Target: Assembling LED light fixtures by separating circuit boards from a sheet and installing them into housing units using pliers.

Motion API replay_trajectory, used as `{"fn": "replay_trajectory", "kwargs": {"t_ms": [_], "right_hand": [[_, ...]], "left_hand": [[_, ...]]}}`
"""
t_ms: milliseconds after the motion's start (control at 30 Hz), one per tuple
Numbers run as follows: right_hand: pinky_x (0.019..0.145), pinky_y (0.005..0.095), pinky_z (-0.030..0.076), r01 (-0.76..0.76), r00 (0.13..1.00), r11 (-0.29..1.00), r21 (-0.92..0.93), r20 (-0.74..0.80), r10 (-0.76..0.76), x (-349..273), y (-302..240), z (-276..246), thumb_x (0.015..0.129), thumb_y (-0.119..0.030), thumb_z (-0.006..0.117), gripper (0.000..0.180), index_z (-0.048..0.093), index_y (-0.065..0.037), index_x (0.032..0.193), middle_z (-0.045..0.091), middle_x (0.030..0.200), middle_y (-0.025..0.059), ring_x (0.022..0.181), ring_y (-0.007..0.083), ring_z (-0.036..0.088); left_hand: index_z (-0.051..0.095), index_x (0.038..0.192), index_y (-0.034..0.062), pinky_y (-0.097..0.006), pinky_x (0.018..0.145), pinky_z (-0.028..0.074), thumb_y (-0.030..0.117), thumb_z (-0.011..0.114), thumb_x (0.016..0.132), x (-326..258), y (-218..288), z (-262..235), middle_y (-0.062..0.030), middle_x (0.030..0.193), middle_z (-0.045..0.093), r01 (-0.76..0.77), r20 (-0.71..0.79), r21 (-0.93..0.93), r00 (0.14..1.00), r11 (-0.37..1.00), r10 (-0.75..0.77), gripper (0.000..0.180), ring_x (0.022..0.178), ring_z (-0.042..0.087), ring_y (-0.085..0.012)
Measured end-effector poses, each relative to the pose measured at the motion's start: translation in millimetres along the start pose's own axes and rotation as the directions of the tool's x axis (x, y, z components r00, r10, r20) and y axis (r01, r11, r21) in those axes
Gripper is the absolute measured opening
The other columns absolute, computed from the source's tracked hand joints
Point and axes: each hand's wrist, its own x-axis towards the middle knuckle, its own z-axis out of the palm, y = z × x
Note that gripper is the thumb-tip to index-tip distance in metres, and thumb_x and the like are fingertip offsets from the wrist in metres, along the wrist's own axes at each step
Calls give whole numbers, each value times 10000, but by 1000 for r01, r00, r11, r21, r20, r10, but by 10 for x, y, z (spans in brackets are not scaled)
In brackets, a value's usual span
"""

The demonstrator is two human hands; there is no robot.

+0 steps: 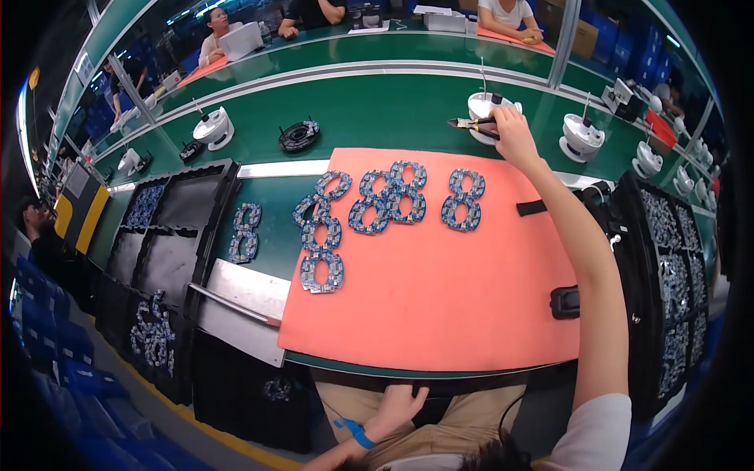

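Observation:
My right hand [514, 135] is stretched far forward, closed on a pair of cutting pliers [479, 124] with black and yellow handles. The jaws point left, in front of a white round-based device [481, 106]. Low at the table's front edge, my left hand [399, 404] is over my lap with thumb and fingers apart, nothing visible in it; some fingertips are hidden. Several blue figure-eight circuit boards lie on the orange mat [440, 306]: one apart on the right [463, 200], others grouped in the middle [406, 192] and on the left [322, 263], some overlapping.
Another board [246, 233] lies left of the mat, near a metal plate [239, 302]. Black trays [192, 196] with boards stand left; more boards fill a tray [667, 275] at right. White devices [581, 137] and a black ring-shaped part [299, 136] line the bench. People sit opposite.

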Motion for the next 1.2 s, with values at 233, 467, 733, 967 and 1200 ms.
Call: {"fn": "replay_trajectory", "kwargs": {"t_ms": [233,467,733,967,1200], "right_hand": [[909,386,403,193,974,939,285,58,-218,-234,-352,-800,683,-142,760,431,546,-69,1050,558,1063,93,1068,300,521],[965,407,398,327,756,848,417,423,-500,-680,-734,-1562,624,-471,822,617,593,-75,1038,583,1092,81,1067,305,539],[957,393,426,-111,919,726,679,348,-185,-491,-1417,-1403,883,-260,638,336,565,-30,1118,557,1193,130,1136,309,531],[1036,450,370,272,878,649,710,93,-470,-474,-2836,-946,925,-274,554,374,543,-86,1248,481,1368,130,1265,313,449],[1091,461,317,177,857,533,827,137,-496,-506,-2981,-423,926,-158,504,305,612,-111,1207,490,1375,148,1271,340,444]], "left_hand": [[612,983,26,-479,626,482,102,638,825,-85,261,-111,-197,799,626,-70,-131,43,988,997,76,177,711,597,-405],[620,977,-12,-353,696,523,-57,557,814,-9,630,-330,-145,889,638,-126,-82,-139,990,982,116,180,786,632,-297],[643,863,11,-365,642,514,-98,576,695,439,1003,-867,-113,825,636,-535,-257,96,801,839,540,212,709,623,-297],[570,1086,-31,-433,883,440,43,621,791,981,799,-1223,-202,1080,563,-166,-445,440,814,883,374,308,1013,543,-364],[549,1114,-27,-443,970,381,135,645,795,973,816,-1192,-184,1184,537,-59,-413,531,853,845,319,370,1144,493,-357]]}}
